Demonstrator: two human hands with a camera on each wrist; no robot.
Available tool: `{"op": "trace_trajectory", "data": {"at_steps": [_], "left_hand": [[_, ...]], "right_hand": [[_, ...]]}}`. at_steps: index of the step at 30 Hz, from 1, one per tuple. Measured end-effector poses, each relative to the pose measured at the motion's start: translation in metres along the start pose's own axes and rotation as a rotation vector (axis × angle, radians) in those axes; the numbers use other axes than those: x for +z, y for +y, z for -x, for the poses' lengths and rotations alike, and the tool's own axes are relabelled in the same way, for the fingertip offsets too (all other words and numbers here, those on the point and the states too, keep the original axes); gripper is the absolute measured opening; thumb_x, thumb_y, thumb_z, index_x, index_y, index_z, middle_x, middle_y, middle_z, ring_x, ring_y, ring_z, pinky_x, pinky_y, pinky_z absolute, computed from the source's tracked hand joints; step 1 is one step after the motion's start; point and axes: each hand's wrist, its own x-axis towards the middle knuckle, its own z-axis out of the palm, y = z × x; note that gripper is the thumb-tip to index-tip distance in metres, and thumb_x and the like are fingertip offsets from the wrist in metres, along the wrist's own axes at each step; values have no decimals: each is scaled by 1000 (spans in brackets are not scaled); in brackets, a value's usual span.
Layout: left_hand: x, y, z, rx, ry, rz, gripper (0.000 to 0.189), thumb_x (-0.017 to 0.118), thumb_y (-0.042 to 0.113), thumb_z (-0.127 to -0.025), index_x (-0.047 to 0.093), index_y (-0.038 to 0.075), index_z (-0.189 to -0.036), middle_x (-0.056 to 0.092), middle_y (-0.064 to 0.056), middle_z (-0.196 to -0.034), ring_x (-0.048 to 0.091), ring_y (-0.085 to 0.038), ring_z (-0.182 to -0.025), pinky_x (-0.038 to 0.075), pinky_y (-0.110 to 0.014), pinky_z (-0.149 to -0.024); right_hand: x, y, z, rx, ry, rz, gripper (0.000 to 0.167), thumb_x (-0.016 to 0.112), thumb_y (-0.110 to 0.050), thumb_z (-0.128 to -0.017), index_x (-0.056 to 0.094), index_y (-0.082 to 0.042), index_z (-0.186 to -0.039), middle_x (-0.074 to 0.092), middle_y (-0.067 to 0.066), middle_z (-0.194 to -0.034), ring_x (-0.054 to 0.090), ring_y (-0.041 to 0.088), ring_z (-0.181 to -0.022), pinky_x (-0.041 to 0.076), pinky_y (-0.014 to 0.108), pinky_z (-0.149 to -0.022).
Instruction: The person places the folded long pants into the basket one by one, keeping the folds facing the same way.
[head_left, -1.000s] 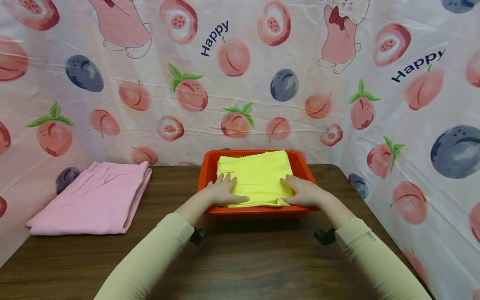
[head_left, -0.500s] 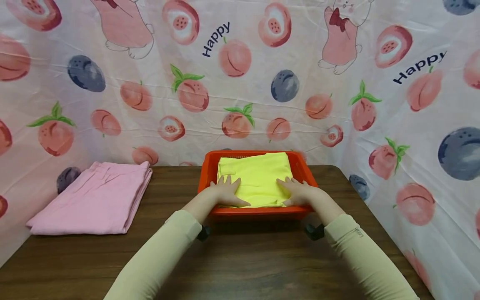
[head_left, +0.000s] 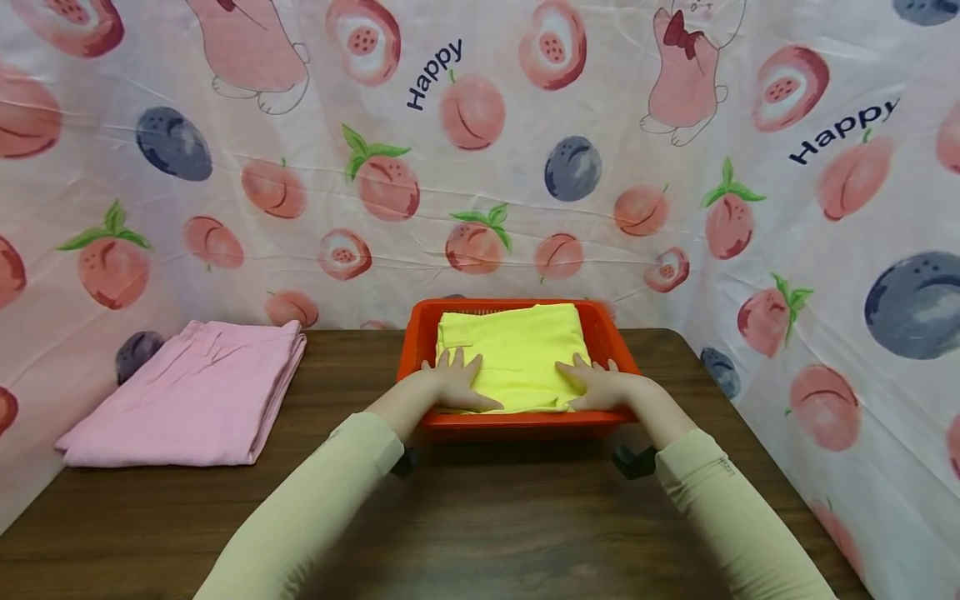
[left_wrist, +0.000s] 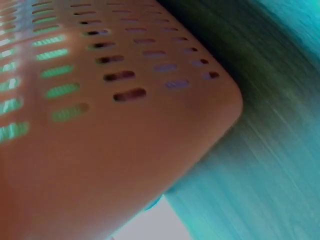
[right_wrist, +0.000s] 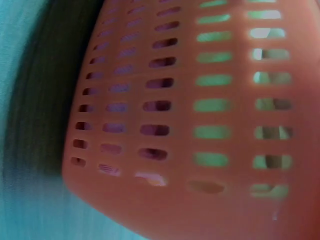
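A folded yellow cloth (head_left: 517,348) lies in an orange slotted basket (head_left: 420,325) at the back middle of the wooden table (head_left: 480,517). My left hand (head_left: 453,385) lies flat on the cloth's near left part, fingers straight and spread. On the near right part my right hand (head_left: 598,385) rests the same way. Both wrist views show only the basket's slotted outer wall (left_wrist: 110,125) (right_wrist: 200,130) very close; neither hand appears there.
A folded pink cloth (head_left: 187,396) lies at the table's left. A fruit-print curtain (head_left: 480,150) closes off the back and both sides. The table's right edge (head_left: 757,450) runs close to the right forearm.
Both hands have slid a little inward and farther onto the yellow cloth. The basket and the pink cloth have stayed put.
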Motion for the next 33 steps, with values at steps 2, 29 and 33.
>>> {"op": "trace_trajectory", "data": {"at_steps": [2, 29, 33], "left_hand": [[-1, -1, 0, 11, -7, 15, 101, 52, 70, -82, 12, 13, -155, 1, -20, -157, -3, -41, -142, 4, -67, -105], [-59, -3, 3, 32, 195, -75, 65, 51, 48, -96, 37, 12, -149, 35, -16, -149, 31, -34, -136, 23, -60, -105], [-67, 3, 1, 4, 209, -99, 66, 50, 49, -95, 37, 12, -148, 34, -16, -149, 32, -37, -135, 23, -63, -103]], "right_hand": [[1, 2, 2, -28, 24, -12, 79, 59, -38, -93, 20, -4, -152, 4, 30, -154, 3, 53, -137, -7, 65, -104], [-48, -18, -5, -26, 314, 23, 52, 58, -25, -96, 45, -1, -141, 46, 19, -141, 39, 34, -131, 27, 49, -107], [-51, -18, -13, -3, 325, 2, 54, 57, -22, -96, 43, 2, -142, 42, 21, -143, 35, 36, -133, 24, 49, -109]]}}
